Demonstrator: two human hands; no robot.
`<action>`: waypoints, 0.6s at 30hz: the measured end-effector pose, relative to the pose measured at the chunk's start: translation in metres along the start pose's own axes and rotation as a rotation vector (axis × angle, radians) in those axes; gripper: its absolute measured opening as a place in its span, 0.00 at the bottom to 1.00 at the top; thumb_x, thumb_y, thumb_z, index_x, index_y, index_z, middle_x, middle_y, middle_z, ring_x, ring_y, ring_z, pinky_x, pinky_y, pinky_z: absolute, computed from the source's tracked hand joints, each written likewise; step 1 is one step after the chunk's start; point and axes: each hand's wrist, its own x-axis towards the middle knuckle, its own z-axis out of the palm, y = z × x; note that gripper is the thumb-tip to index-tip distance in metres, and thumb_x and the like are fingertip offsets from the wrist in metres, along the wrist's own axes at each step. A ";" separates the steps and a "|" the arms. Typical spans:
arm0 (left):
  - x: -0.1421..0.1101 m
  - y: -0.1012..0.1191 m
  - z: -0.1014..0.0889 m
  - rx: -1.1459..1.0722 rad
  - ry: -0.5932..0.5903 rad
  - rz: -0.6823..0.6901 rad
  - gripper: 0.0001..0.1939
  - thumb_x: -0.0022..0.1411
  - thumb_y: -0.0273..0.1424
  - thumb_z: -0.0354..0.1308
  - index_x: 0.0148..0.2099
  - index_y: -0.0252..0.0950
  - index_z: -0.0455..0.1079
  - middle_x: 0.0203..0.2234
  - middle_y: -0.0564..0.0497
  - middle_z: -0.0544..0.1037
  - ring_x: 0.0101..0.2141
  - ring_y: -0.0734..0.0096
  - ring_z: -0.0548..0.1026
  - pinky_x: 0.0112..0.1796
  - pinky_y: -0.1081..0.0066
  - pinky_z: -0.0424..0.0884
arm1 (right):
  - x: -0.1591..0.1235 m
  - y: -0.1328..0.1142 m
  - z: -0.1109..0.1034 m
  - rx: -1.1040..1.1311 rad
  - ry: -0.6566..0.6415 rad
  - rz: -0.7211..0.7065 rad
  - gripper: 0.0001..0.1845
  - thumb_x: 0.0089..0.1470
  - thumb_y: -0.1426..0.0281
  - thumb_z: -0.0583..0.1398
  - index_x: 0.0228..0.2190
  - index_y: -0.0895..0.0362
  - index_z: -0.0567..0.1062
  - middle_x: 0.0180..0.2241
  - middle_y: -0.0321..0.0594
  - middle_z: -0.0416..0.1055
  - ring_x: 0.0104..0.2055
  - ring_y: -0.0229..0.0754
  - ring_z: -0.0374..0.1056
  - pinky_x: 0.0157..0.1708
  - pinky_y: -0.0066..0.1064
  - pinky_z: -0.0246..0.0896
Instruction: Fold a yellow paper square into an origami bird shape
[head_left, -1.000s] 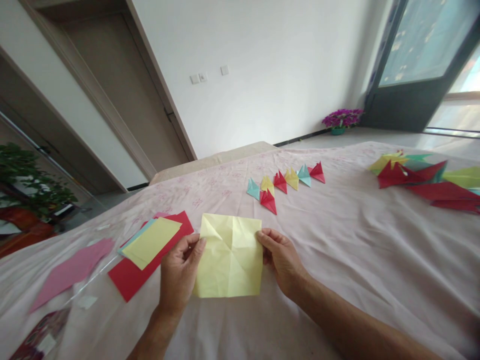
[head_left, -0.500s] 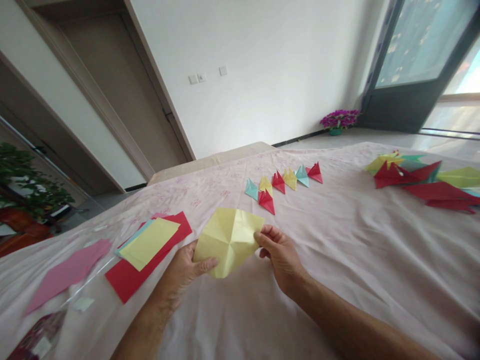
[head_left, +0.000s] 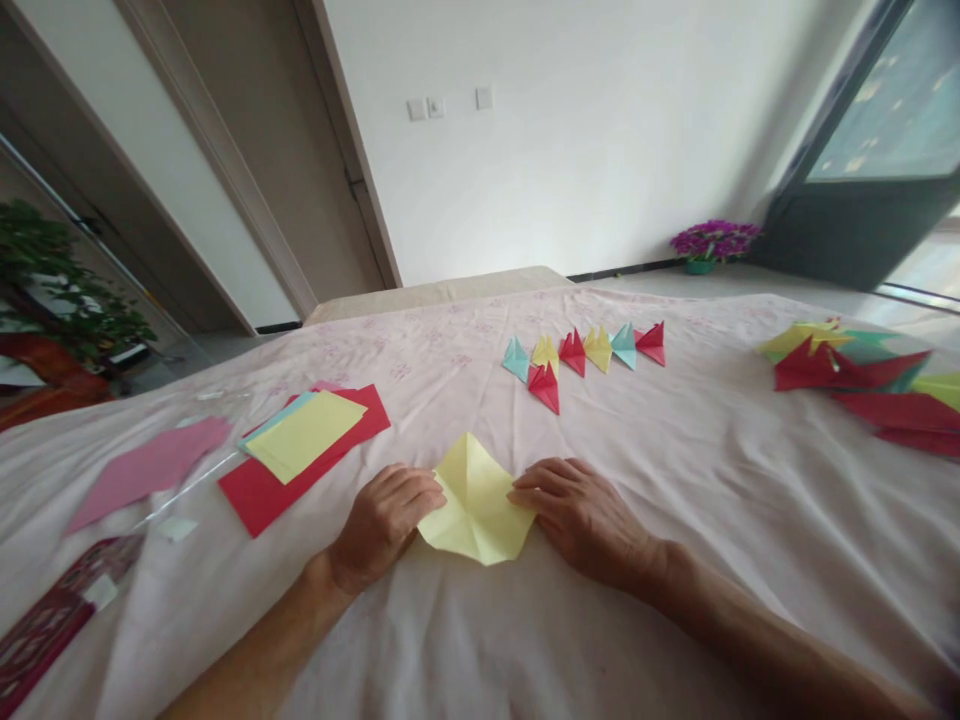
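Yellow sheet (head_left: 474, 505) is low at front centre, between the two hands, one corner pointing away, creases meeting near its middle; can't tell if it lies flat on the cloth (head_left: 637, 440) or sits just above. Left hand (head_left: 391, 510): fingers bent and nearly closed, pinching the sheet's left corner. Right hand (head_left: 589, 515): same on the right corner, fingers curled over it; thumbs mostly hidden, so exact grip unclear. Main risk, my read: uneven pull between the hands, which would skew the sheet off its centre crease or tear it at the crossing, where folded paper is likely weakest. Squeezing inward too fast could buckle it along a wrong line, since the near edge already bows. Cloth is wrinkled and probably soft, so pressing a crease there may come out blunt or crooked. Side risks: right hand reaching forward could knock the nearest red folded piece (head_left: 544, 388) out of place beside the row of folded pieces (head_left: 598, 348); left forearm swinging out might drag the loose paper stack (head_left: 307, 435), whose sheets overlap unevenly.
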 end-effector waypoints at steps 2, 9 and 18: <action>-0.005 0.003 0.001 -0.011 -0.047 -0.005 0.09 0.63 0.24 0.53 0.43 0.37 0.72 0.37 0.48 0.80 0.43 0.63 0.75 0.48 0.60 0.67 | -0.002 -0.003 0.004 -0.043 0.007 -0.004 0.15 0.61 0.74 0.54 0.48 0.52 0.73 0.45 0.42 0.75 0.47 0.45 0.66 0.46 0.38 0.57; -0.018 0.002 0.004 -0.115 -0.083 -0.115 0.15 0.59 0.19 0.54 0.46 0.37 0.72 0.40 0.48 0.79 0.43 0.63 0.75 0.47 0.60 0.69 | 0.005 -0.008 0.012 -0.061 -0.048 0.000 0.14 0.60 0.72 0.57 0.46 0.51 0.75 0.41 0.42 0.75 0.44 0.46 0.66 0.43 0.38 0.56; -0.015 -0.007 0.010 -0.288 -0.070 -0.522 0.07 0.64 0.32 0.56 0.39 0.37 0.75 0.37 0.48 0.78 0.40 0.65 0.75 0.42 0.67 0.70 | 0.023 0.004 0.012 0.038 -0.060 0.249 0.13 0.59 0.66 0.57 0.24 0.53 0.74 0.27 0.39 0.72 0.33 0.42 0.64 0.33 0.32 0.55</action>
